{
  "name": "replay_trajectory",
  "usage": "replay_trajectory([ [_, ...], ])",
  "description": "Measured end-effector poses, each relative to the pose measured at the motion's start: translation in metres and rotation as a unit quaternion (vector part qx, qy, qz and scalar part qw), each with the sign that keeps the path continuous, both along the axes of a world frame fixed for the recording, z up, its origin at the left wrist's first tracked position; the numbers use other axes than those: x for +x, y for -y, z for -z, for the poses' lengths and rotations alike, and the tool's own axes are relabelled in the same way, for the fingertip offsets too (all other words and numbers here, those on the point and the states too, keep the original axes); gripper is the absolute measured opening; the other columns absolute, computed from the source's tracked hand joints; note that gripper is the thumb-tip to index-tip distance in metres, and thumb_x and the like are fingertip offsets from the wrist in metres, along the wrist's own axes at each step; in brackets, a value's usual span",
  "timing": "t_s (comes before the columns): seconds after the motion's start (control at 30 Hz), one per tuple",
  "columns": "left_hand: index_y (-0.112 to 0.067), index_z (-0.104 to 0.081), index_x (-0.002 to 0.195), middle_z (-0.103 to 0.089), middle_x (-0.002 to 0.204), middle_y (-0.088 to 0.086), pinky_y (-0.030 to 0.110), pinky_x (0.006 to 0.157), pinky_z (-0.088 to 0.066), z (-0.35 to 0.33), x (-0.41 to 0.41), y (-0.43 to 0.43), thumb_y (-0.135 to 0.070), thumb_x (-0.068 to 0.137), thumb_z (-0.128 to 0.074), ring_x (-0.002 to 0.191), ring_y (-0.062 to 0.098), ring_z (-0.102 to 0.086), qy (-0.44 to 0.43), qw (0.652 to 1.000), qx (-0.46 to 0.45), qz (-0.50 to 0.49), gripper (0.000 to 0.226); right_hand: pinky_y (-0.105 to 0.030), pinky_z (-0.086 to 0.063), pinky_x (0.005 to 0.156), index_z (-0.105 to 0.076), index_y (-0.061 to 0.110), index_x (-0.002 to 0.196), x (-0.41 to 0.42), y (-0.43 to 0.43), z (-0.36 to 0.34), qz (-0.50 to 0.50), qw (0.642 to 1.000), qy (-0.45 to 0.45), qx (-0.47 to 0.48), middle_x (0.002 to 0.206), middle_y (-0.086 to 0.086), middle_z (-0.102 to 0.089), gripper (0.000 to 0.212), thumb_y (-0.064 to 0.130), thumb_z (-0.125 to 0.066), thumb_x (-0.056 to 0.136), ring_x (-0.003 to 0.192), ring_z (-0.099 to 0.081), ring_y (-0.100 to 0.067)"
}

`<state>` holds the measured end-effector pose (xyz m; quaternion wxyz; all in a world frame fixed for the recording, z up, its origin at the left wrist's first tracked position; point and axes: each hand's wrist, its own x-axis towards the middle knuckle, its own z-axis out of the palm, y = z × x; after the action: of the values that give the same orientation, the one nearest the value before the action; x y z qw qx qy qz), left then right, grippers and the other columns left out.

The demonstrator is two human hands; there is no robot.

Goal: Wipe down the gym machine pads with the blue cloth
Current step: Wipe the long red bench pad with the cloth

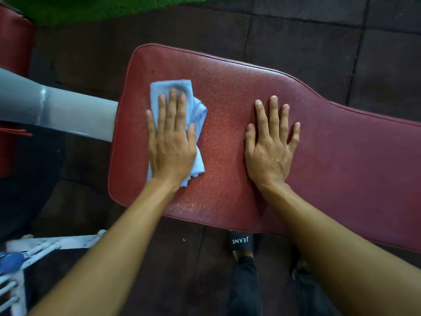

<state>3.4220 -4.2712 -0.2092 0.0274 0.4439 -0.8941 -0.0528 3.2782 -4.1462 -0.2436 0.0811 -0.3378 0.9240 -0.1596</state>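
A long dark red padded bench pad runs from the centre to the right edge. The light blue cloth lies crumpled on the pad's left end. My left hand presses flat on top of the cloth, fingers stretched out and pointing away from me. My right hand rests flat on the bare pad to the right of the cloth, fingers spread, holding nothing.
A grey metal frame tube meets the pad's left end. Another red pad stands at the far left. A white metal rack sits at the lower left. Dark rubber floor tiles and green turf lie beyond; my sandalled foot is below the pad.
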Motion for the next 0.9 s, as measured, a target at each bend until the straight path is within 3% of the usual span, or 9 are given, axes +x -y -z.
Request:
replay_trajectory([
  [0.23,-0.010,-0.018,0.155,-0.015,0.163,0.006,0.052,0.121,-0.015,0.006,0.040,-0.076,-0.033,0.101,-0.032,0.151,0.025,-0.013,0.052,0.999,0.000,-0.006,0.060,-0.047,-0.001,0.122,-0.013,0.037,0.153,0.000,0.001,-0.003,0.001,1.000,0.014,-0.002,0.164,0.008,-0.007,0.053,0.043,-0.024,0.102,0.151,-0.001,-0.015],
  [0.4,-0.014,-0.018,0.155,-0.018,0.162,0.005,0.049,0.122,-0.013,0.009,-0.009,-0.010,-0.036,0.103,-0.031,0.150,0.025,-0.014,0.025,0.998,-0.030,0.049,0.058,-0.046,-0.002,0.122,-0.011,0.038,0.153,0.002,0.002,0.001,0.009,1.000,-0.001,0.005,0.163,0.009,-0.006,0.053,0.043,-0.023,0.101,0.151,-0.002,-0.015],
  [0.63,-0.016,-0.013,0.156,-0.011,0.164,0.003,0.046,0.123,-0.005,-0.003,-0.041,0.094,-0.037,0.101,-0.026,0.151,0.021,-0.007,0.007,0.999,-0.024,0.032,0.060,-0.048,-0.002,0.122,-0.008,0.039,0.153,0.002,0.003,0.002,0.005,1.000,0.002,0.007,0.164,0.010,-0.003,0.054,0.042,-0.023,0.101,0.151,0.001,-0.015],
  [0.9,-0.014,-0.011,0.156,-0.011,0.164,0.005,0.050,0.122,-0.010,-0.009,0.040,0.042,-0.034,0.103,-0.028,0.151,0.024,-0.007,-0.021,0.989,-0.006,-0.147,0.059,-0.048,-0.001,0.121,-0.006,0.038,0.153,0.002,0.003,0.000,0.001,1.000,0.010,0.009,0.164,0.010,-0.001,0.054,0.043,-0.021,0.101,0.151,0.002,-0.015],
])
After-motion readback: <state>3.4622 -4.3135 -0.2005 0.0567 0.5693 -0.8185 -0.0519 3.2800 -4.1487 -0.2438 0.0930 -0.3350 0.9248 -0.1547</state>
